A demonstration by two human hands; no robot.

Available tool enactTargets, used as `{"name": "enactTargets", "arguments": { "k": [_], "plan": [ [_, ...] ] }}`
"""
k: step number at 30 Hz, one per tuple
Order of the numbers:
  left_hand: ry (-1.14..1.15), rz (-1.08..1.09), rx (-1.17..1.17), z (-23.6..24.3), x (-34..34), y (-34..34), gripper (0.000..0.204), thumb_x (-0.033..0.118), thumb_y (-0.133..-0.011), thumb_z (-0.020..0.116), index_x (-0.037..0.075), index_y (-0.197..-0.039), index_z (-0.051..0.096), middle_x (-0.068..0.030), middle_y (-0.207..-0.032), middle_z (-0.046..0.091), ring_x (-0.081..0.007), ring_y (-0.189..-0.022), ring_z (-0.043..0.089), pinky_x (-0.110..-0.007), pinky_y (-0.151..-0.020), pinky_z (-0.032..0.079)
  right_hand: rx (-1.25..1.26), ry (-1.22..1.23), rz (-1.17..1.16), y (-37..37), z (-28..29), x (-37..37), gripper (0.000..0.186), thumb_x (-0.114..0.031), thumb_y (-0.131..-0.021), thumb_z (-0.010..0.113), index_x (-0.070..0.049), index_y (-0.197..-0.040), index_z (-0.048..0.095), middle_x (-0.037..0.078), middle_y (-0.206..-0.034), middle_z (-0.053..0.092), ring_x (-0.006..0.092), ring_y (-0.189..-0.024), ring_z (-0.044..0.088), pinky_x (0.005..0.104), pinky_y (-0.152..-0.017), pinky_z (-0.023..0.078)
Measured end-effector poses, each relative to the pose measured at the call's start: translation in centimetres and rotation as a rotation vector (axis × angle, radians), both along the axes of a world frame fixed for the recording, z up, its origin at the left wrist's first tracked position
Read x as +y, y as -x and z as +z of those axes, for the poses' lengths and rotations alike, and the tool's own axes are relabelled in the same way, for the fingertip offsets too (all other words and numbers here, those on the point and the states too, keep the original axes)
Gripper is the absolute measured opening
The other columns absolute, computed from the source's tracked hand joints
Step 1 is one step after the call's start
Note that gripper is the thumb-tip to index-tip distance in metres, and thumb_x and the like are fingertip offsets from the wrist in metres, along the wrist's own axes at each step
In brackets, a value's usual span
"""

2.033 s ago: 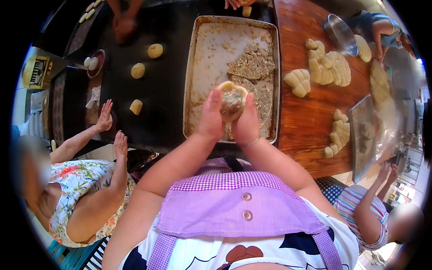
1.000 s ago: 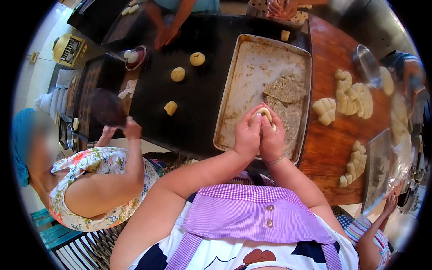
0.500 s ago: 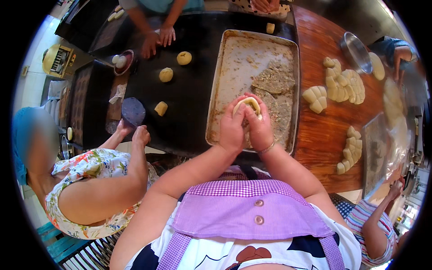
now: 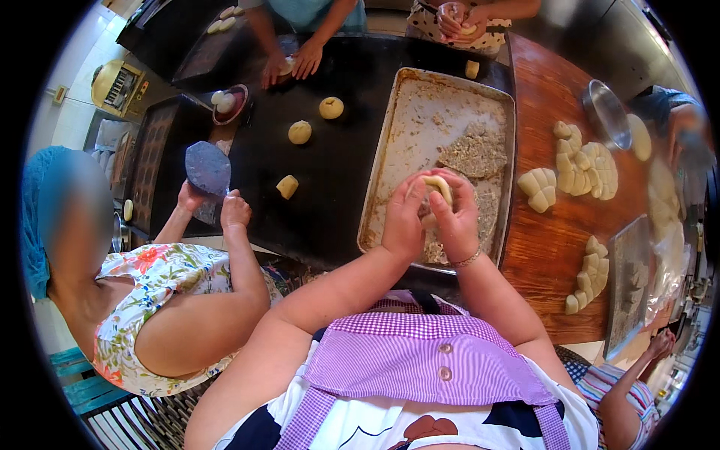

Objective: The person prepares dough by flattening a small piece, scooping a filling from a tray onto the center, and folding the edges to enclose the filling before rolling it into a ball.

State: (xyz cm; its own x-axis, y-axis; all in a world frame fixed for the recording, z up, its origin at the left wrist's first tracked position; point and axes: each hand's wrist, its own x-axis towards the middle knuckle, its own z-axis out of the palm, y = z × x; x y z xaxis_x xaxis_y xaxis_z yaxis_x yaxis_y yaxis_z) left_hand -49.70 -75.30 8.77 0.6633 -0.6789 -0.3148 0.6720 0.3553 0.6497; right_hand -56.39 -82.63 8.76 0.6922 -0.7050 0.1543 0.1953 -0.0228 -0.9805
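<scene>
Cupped between my two hands is a pale piece of dough, its rim curved like a ring; most of it is hidden by the fingers. My left hand wraps its left side. On the other side my right hand, with a bracelet at the wrist, closes round it, thumb at the opening. Both hands are above a large metal tray. Crumbly greyish-brown filling lies in the tray's right half, partly under my hands.
Dough balls dot the black table left of the tray. Cut dough pieces and a metal bowl are on the wooden table at right. A co-worker at left holds a dark blue plastic-wrapped thing; others work at the far side.
My fingers have drawn in round the dough, and its ring-like opening looks smaller and more turned aside. The whole view has shifted slightly. The co-worker at left has tilted the blue thing.
</scene>
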Motion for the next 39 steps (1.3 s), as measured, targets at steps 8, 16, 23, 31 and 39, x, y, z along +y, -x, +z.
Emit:
{"name": "enactTargets", "arguments": {
  "k": [8,16,23,31,39],
  "plan": [
    [-0.468,0.104,-0.531,-2.0,-1.5,1.7,0.02,0.016,-0.101,0.052,0.001,-0.11,0.061,-0.0072,-0.102,0.064,-0.0145,-0.093,0.061,-0.029,-0.084,0.051,0.0,-0.287,-0.069,0.1,-2.3,1.1,0.031,-0.014,-0.099,0.053,0.001,-0.125,0.056,0.012,-0.129,0.059,0.0167,-0.11,0.058,0.0291,-0.096,0.045],
    [-0.019,0.038,-0.171,0.0,0.1,0.2,0.038,0.031,-0.106,0.036,0.002,-0.116,0.06,-0.0078,-0.112,0.063,-0.0157,-0.102,0.059,-0.03,-0.091,0.048,0.023,-0.049,0.012,-0.1,0.1,0.5,0.037,-0.017,-0.099,0.052,0.003,-0.13,0.054,0.014,-0.134,0.056,0.0219,-0.121,0.053,0.0335,-0.103,0.041],
    [-0.249,0.239,-0.328,-3.6,0.4,3.0,0.02,0.019,-0.101,0.054,0.002,-0.102,0.065,-0.0025,-0.093,0.065,-0.0099,-0.085,0.058,-0.023,-0.077,0.049,0.12,0.179,-0.024,0.7,-2.0,2.2,0.031,-0.011,-0.095,0.055,0.003,-0.123,0.06,0.017,-0.135,0.056,0.0262,-0.127,0.05,0.0366,-0.108,0.037],
    [0.055,0.036,-0.365,-2.6,1.9,0.8,0.045,0.037,-0.107,0.031,0.002,-0.13,0.048,-0.0078,-0.122,0.055,-0.0136,-0.112,0.052,-0.029,-0.098,0.043,-0.065,-0.355,0.003,0.3,-2.7,2.0,0.045,-0.03,-0.105,0.039,0.004,-0.134,0.048,0.013,-0.126,0.057,0.0214,-0.115,0.055,0.0325,-0.102,0.042],
    [-0.173,0.036,-0.353,-4.7,6.2,2.0,0.036,0.03,-0.106,0.039,0.003,-0.104,0.063,-0.005,-0.101,0.064,-0.0129,-0.095,0.059,-0.028,-0.088,0.046,0.172,0.409,0.35,3.9,-2.9,2.6,0.06,-0.032,-0.097,0.055,0.005,-0.141,0.04,0.022,-0.143,0.045,0.031,-0.133,0.045,0.0371,-0.11,0.034]
  ]
}}
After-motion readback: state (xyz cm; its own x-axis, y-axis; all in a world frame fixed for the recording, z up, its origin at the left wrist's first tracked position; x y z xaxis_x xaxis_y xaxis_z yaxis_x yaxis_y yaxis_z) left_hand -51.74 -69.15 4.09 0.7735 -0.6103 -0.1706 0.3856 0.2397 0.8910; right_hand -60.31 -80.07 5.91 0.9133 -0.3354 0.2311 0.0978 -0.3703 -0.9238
